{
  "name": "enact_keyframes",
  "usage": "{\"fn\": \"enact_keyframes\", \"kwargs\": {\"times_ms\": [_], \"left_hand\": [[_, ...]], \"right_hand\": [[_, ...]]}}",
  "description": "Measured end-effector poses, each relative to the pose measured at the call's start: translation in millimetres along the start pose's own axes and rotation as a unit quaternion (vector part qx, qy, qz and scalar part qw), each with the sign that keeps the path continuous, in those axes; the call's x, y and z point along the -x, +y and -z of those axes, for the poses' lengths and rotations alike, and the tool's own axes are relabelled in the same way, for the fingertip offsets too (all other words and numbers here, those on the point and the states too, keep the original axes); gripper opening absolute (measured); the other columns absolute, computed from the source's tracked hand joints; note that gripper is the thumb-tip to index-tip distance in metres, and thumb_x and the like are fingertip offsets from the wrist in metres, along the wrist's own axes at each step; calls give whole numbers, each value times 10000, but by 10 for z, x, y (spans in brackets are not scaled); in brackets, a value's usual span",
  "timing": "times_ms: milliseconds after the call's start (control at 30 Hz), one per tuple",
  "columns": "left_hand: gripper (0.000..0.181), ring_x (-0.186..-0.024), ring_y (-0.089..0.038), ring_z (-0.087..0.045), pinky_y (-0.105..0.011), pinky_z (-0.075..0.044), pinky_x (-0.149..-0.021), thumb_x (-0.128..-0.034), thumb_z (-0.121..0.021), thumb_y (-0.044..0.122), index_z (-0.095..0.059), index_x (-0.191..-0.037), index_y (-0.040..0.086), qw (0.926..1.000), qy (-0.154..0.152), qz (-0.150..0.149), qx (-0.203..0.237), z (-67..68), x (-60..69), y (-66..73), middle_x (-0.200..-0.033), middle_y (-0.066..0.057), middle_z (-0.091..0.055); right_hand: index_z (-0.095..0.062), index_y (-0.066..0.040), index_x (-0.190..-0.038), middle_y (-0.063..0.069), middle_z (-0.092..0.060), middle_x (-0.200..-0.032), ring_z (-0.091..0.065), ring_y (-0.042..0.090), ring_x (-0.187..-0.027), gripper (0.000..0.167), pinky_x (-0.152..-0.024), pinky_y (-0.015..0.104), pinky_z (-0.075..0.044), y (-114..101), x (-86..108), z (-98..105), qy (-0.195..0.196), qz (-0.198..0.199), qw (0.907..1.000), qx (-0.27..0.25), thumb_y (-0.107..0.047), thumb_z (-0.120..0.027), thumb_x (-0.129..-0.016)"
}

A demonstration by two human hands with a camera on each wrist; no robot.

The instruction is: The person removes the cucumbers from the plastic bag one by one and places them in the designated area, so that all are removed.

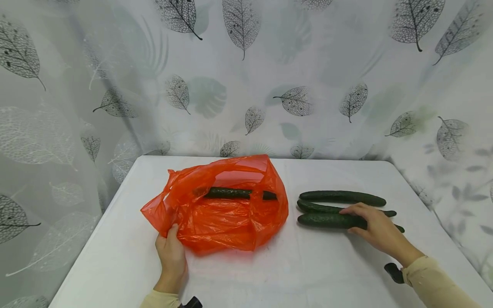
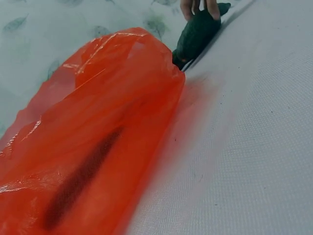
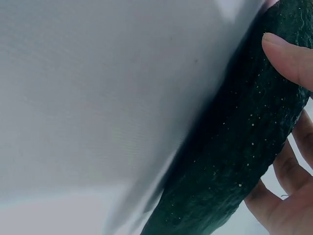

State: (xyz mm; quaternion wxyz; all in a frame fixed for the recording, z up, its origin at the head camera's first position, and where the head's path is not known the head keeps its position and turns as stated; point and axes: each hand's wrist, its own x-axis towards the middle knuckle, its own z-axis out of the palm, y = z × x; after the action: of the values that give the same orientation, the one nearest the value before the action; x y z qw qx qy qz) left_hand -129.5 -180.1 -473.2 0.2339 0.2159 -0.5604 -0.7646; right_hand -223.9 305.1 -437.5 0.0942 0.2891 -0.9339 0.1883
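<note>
An orange-red plastic bag (image 1: pixel 231 222) lies on the white table with its mouth facing right. A dark green cucumber (image 1: pixel 231 193) is inside it, showing through an opening and as a dark shape in the left wrist view. My left hand (image 1: pixel 171 254) pinches the bag's near left edge. Right of the bag, three cucumbers lie side by side: a far one (image 1: pixel 343 197), a middle one (image 1: pixel 317 207) and a near one (image 1: pixel 327 220). My right hand (image 1: pixel 375 229) holds the near cucumber, thumb (image 3: pixel 288 58) on its near side and fingers on the far side.
The white table (image 1: pixel 308 273) ends at a back edge just behind the bag. A leaf-patterned curtain (image 1: pixel 269 77) hangs behind the table and along both sides.
</note>
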Motion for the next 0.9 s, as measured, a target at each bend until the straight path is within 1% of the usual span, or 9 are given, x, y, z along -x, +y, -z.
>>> {"fn": "enact_keyframes", "kwargs": {"times_ms": [233,433,600,733,900], "left_hand": [[476,-1276,-223,-468,-229,-422,-1065,-1090,-358,183,-331,-1524,-10,10000,-24,56,23,4,-10,-10,-1444,-93,-469],[469,-1278,-228,-470,-229,-424,-1062,-1090,-354,172,-336,-1517,-20,10000,-47,-10,46,11,-14,-19,-1442,-103,-474],[477,-1280,-218,-465,-231,-418,-1069,-1092,-359,189,-327,-1524,-9,10000,-49,62,-31,19,-8,-15,-1445,-85,-467],[472,-1275,-222,-469,-226,-423,-1063,-1091,-359,181,-331,-1518,-17,10000,-31,51,-34,21,-8,-11,-1438,-91,-469],[467,-1274,-225,-469,-229,-424,-1062,-1091,-356,172,-334,-1516,-21,10000,-7,22,-13,23,-12,-11,-1439,-95,-470]], "right_hand": [[-709,-175,-1185,4,-592,-1172,-657,342,-1043,549,-772,525,-557,4,7,-42,-28,-14,10000,17,-22,-899,-694],[-715,-178,-1186,8,-617,-1159,-643,337,-1041,561,-794,540,-549,-12,2,-54,-21,-28,9999,116,-27,-906,-681],[-726,-159,-1188,36,-625,-1145,-635,343,-1025,545,-801,550,-543,-31,13,-87,-29,-48,9995,301,-59,-911,-685],[-731,-153,-1195,54,-629,-1143,-629,342,-1033,543,-815,552,-541,-36,22,-120,-47,-62,9990,444,-86,-914,-689],[-724,-148,-1204,90,-624,-1166,-620,374,-1058,547,-817,567,-536,-44,9,-135,-64,-147,9989,444,-80,-911,-694]]}}
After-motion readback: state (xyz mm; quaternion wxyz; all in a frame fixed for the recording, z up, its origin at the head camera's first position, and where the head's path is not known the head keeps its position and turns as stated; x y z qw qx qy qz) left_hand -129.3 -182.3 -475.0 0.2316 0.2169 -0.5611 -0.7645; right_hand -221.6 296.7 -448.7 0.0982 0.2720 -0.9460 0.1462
